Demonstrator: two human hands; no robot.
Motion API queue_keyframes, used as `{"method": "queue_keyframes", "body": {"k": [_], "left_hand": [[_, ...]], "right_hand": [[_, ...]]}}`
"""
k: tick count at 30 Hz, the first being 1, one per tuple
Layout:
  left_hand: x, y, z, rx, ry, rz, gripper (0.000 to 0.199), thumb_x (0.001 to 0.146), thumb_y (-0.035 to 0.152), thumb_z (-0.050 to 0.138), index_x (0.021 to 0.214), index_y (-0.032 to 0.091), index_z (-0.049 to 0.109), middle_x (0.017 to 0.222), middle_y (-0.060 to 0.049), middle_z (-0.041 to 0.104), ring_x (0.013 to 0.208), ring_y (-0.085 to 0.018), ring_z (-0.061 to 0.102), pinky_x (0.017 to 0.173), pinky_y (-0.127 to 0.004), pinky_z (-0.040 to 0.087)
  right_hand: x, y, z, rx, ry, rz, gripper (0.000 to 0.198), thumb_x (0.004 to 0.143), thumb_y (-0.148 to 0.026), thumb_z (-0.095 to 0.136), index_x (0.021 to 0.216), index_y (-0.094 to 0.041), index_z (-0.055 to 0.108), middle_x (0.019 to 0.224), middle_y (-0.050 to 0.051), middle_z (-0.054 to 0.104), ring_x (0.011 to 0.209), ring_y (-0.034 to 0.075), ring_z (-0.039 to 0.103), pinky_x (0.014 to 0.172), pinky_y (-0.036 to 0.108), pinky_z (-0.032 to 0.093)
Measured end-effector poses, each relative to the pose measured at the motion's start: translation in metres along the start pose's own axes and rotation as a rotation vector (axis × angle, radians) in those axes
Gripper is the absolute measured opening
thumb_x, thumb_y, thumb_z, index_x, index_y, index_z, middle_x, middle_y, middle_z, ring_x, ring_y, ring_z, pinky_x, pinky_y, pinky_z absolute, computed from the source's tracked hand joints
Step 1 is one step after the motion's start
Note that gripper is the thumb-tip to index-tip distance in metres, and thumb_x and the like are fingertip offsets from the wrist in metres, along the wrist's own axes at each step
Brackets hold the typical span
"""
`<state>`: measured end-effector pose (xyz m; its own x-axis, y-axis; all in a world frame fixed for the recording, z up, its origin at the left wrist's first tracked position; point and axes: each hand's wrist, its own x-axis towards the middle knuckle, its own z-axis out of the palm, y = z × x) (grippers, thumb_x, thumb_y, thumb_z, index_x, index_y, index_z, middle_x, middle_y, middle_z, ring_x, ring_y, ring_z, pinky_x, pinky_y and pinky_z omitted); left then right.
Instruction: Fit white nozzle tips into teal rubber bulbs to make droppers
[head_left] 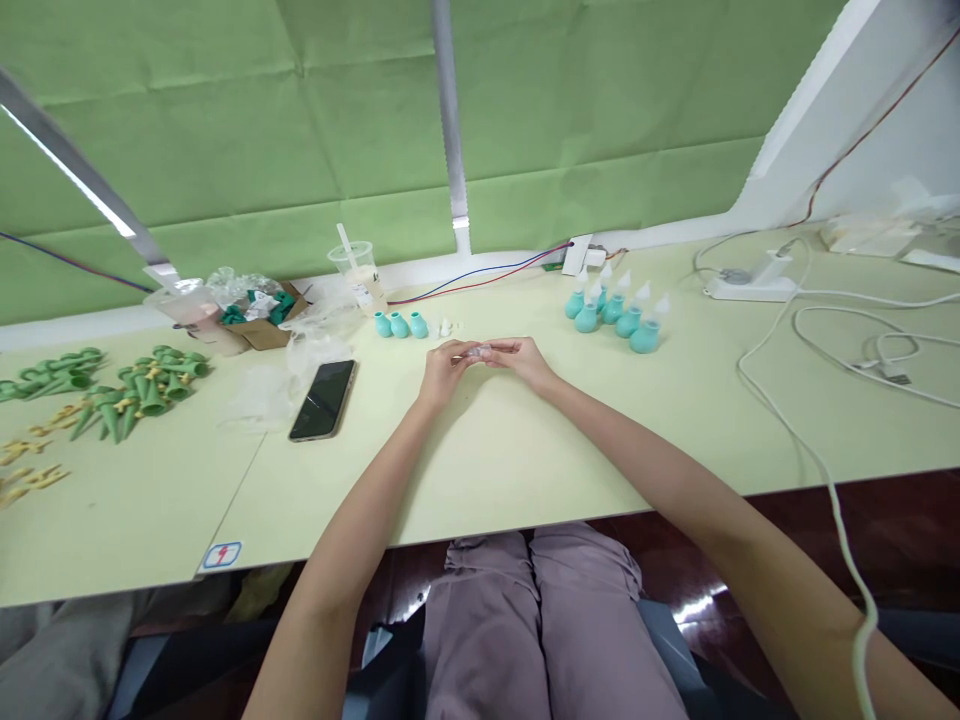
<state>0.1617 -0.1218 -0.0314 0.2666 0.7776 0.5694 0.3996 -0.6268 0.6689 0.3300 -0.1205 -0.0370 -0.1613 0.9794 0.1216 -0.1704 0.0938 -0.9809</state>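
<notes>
Clear piece point(478, 351) between fingers point(505, 345); long axis roughly left-right; pointing end unclear

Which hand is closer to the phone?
Left. The left hand is to the right of the phone, not touching it; the right hand is farther right, beyond the left one.

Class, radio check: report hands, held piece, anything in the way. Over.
Left hand and right hand pinch small clear piece. Piece partly covered. Phone lies left, apart from both hands.
</notes>
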Motion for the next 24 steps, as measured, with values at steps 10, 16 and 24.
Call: {"method": "queue_keyframes", "body": {"k": [10, 16, 24], "left_hand": [[-0.002, 0.004, 0.002, 0.040, -0.006, 0.044, 0.029, 0.080, 0.039, 0.059, 0.094, 0.016, 0.068, 0.087, -0.006, 0.066, 0.077, -0.013, 0.062, 0.071, -0.025, 0.055], [-0.002, 0.000, 0.002, 0.047, -0.032, -0.039, 0.029, 0.075, 0.039, 0.063, 0.090, 0.014, 0.066, 0.084, -0.006, 0.068, 0.071, -0.013, 0.063, 0.072, -0.027, 0.054], [-0.002, -0.008, 0.000, -0.020, -0.135, -0.134, 0.031, 0.073, 0.034, 0.064, 0.099, 0.017, 0.059, 0.079, -0.002, 0.066, 0.074, -0.012, 0.061, 0.073, -0.027, 0.051]], "right_hand": [[-0.002, -0.005, 0.002, -0.060, -0.030, 0.039, 0.044, 0.052, -0.044, 0.080, 0.083, -0.015, 0.071, 0.082, 0.005, 0.071, 0.081, 0.019, 0.067, 0.080, 0.032, 0.053], [0.009, -0.019, -0.034, -0.527, 0.035, -0.189, 0.038, 0.073, -0.049, 0.065, 0.094, -0.017, 0.069, 0.094, 0.008, 0.066, 0.080, 0.019, 0.063, 0.068, 0.032, 0.053], [0.015, -0.003, -0.074, -1.231, 0.063, -0.333, 0.029, 0.077, -0.023, 0.062, 0.106, -0.021, 0.066, 0.103, 0.010, 0.058, 0.097, 0.023, 0.055, 0.084, 0.035, 0.044]]}}
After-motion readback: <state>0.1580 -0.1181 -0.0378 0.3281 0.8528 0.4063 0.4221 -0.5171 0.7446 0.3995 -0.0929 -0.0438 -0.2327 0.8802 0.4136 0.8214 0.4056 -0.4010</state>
